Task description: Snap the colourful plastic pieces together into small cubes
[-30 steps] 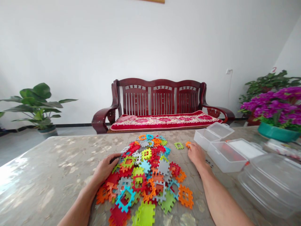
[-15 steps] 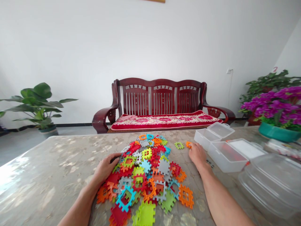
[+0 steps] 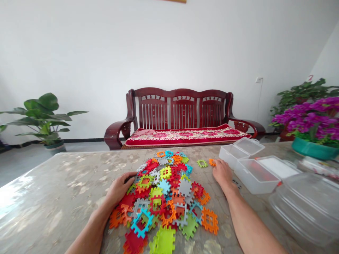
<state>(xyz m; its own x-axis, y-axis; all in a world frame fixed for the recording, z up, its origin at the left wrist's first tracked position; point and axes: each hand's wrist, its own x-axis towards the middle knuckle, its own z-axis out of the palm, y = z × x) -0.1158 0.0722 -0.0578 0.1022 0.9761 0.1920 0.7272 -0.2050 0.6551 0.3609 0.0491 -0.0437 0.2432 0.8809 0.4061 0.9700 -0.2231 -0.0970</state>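
We had the fingers of our right hand (image 3: 222, 171) at a small orange piece (image 3: 212, 162), covering part of it; we could not tell whether they pinched it or merely rested there. That piece lay on the table (image 3: 66, 190), to the right of the far end of the heap of notched plastic pieces (image 3: 164, 186). Our left hand (image 3: 123, 185) rested against the heap's left edge, thumb spread from the fingers; we could not tell if it grasped anything, since the fingertips were hidden.

Between the heap and the orange piece we saw a green frame (image 3: 202, 166) lying flat. Right of the heap, past our right wrist, lay a grey piece (image 3: 236, 183), then two clear boxes (image 3: 256, 184) with their lids open. Farther right of the heap sat a large clear plastic container (image 3: 304, 211) and, behind it, purple flowers (image 3: 315, 114) in a teal bowl (image 3: 314, 150). Beyond the heap we faced a dark red wooden bench (image 3: 182, 92).
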